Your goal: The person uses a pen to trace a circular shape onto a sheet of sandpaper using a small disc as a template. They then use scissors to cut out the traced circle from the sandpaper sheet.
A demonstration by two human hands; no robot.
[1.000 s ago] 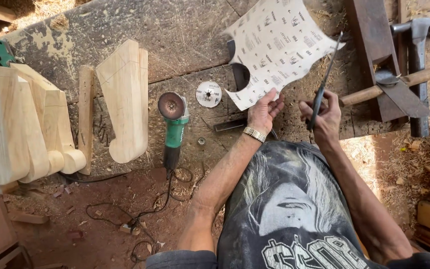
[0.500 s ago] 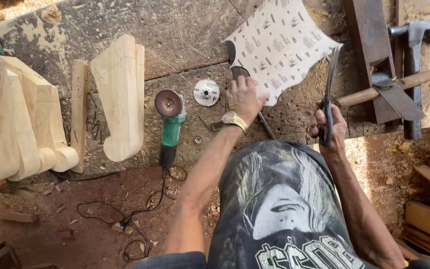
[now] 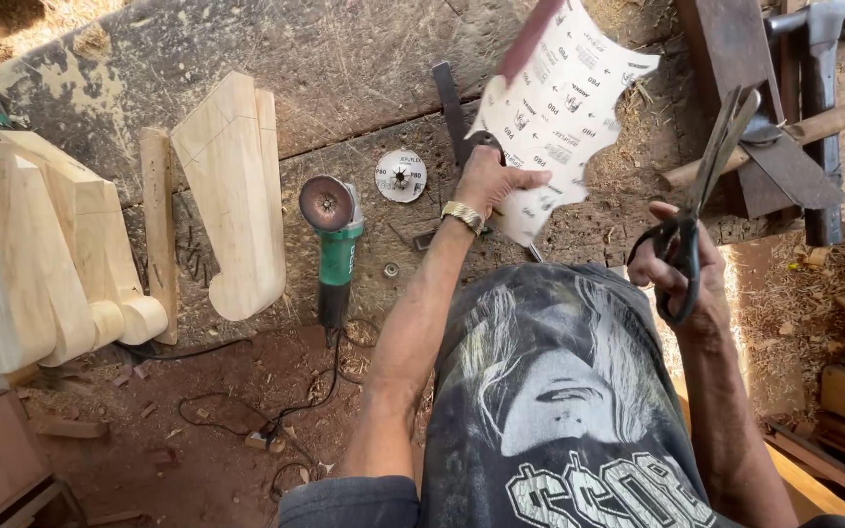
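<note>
Sandpaper [image 3: 564, 108] is up off the bench, my left hand [image 3: 491, 181] pinching its lower edge, printed backing toward me, the sheet ragged where rounds have been cut out. My right hand [image 3: 677, 274] is closed through the handles of the scissors [image 3: 701, 210], blades pointing up toward the sheet's right side, not yet on it. To cut well, I judge the sheet wants holding taut and flat, the blades entering from an uncut margin, with my thumb kept clear of the line. A cut disc [image 3: 401, 176] lies on the bench [image 3: 344, 59] just beside the green angle grinder [image 3: 333, 230], whose cable trails down to the dusty floor. Left of that, pale carved wood pieces [image 3: 232, 196] lie well apart from my hands. Right of the scissors, a hammer [image 3: 819, 117] and a wooden handle [image 3: 784, 137] crowd the bench edge, so the open room is between my two hands, above my lap.
</note>
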